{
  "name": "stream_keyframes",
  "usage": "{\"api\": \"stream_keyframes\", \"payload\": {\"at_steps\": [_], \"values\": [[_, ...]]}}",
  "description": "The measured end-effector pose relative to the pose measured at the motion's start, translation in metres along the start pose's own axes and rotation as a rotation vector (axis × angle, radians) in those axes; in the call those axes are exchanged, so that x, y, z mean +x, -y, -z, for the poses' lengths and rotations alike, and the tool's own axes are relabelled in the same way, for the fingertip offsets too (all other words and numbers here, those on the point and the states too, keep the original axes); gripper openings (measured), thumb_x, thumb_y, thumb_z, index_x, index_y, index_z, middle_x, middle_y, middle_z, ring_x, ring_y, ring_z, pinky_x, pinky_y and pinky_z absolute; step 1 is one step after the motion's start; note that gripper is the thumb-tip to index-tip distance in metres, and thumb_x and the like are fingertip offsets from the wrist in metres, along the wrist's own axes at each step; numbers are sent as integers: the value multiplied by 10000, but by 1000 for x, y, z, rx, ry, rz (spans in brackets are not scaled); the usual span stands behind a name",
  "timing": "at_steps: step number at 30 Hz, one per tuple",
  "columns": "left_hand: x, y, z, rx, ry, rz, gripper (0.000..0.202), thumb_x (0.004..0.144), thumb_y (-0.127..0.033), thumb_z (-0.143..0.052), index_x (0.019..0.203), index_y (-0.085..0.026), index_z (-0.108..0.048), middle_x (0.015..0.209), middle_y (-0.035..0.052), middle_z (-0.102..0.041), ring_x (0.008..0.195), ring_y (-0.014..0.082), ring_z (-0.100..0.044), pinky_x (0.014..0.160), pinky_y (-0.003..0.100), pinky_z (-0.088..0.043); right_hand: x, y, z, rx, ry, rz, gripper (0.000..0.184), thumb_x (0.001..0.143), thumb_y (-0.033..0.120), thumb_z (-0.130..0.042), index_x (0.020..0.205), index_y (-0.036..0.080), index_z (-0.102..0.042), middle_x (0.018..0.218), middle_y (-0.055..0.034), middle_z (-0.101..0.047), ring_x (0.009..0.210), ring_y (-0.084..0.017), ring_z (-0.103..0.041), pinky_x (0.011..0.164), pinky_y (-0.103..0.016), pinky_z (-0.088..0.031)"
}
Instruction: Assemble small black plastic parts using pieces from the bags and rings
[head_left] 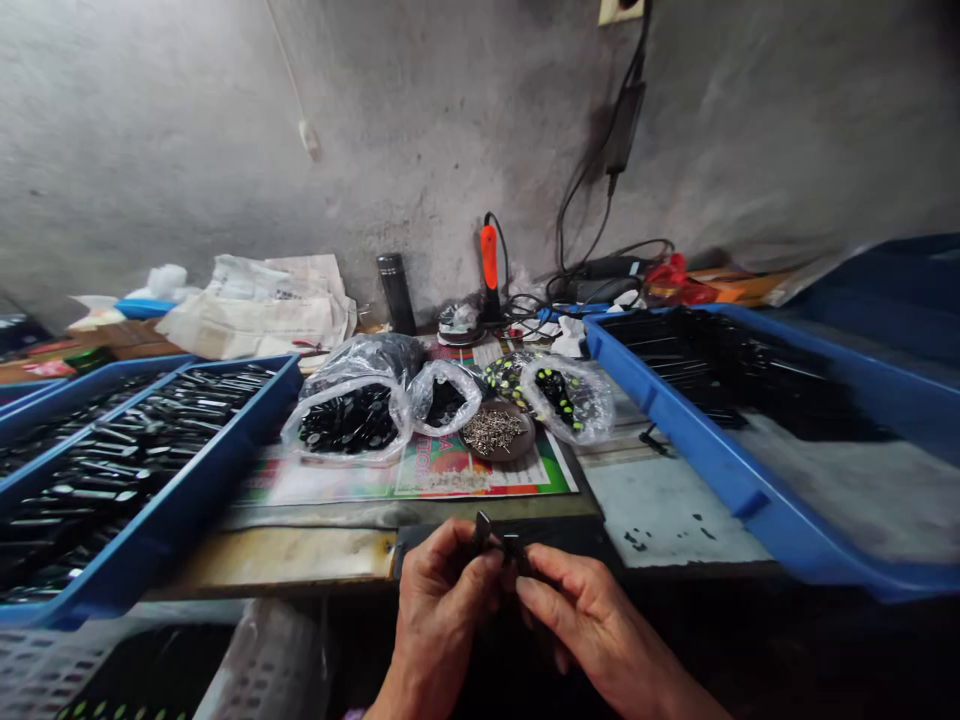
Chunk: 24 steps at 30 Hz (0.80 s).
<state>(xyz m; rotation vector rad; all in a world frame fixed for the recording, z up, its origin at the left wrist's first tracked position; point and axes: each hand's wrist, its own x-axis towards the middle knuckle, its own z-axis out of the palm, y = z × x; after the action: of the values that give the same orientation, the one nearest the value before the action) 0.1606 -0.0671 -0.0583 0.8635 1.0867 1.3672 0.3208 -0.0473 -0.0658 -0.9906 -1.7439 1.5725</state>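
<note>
Both hands meet low in the middle, at the near edge of the workbench. My left hand (pixel 442 600) is closed with thumb and fingers pinching a small black part (pixel 484 528) that sticks up above the knuckles. My right hand (pixel 581 615) is closed too, its fingertips pinching another small black piece (pixel 514 547) that touches the first one. Just beyond the hands stand open plastic bags of black parts (pixel 349 420), a bag of black parts with yellow-green dots (pixel 566 395), and a small dish of metal screws (pixel 495 430).
A blue tray (pixel 161 520) of long black parts lies at the left, another blue tray (pixel 750 490) at the right. An orange-handled tool (pixel 489 260), a black cylinder (pixel 396 292), cables and paper bags line the wall. A printed sheet (pixel 450 475) lies under the bags.
</note>
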Motion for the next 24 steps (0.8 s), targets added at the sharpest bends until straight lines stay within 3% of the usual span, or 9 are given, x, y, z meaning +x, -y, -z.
{"api": "stream_keyframes", "payload": {"at_steps": [7, 19, 24], "values": [[-2, -2, -1, 25, 1, -79, 237, 695, -329, -846, 720, -163, -680, 586, -23, -606, 520, 84, -520, 504, 167, -441, -3, -9, -4, 45, 67, 4, 466, 968, 590, -474, 790, 161, -501, 677, 37, -454, 526, -66, -418, 477, -160, -344], [-3, -4, 5, 105, 98, -46, 117, 736, -234, -784, 743, -152, -701, 553, -25, -612, 481, 84, -532, 480, 169, -426, -6, -18, -2, 112, 129, 5, 424, 977, 530, -500, 797, 148, -525, 643, 44, -457, 496, -52, -406, 465, -146, -329], [-1, 0, 7, 68, 116, -34, 165, 736, -271, -791, 737, -150, -680, 551, -27, -606, 474, 78, -522, 476, 166, -405, -6, -22, -7, 130, 116, -5, 425, 976, 525, -501, 786, 145, -525, 635, 44, -459, 480, -48, -406, 457, -147, -326]]}}
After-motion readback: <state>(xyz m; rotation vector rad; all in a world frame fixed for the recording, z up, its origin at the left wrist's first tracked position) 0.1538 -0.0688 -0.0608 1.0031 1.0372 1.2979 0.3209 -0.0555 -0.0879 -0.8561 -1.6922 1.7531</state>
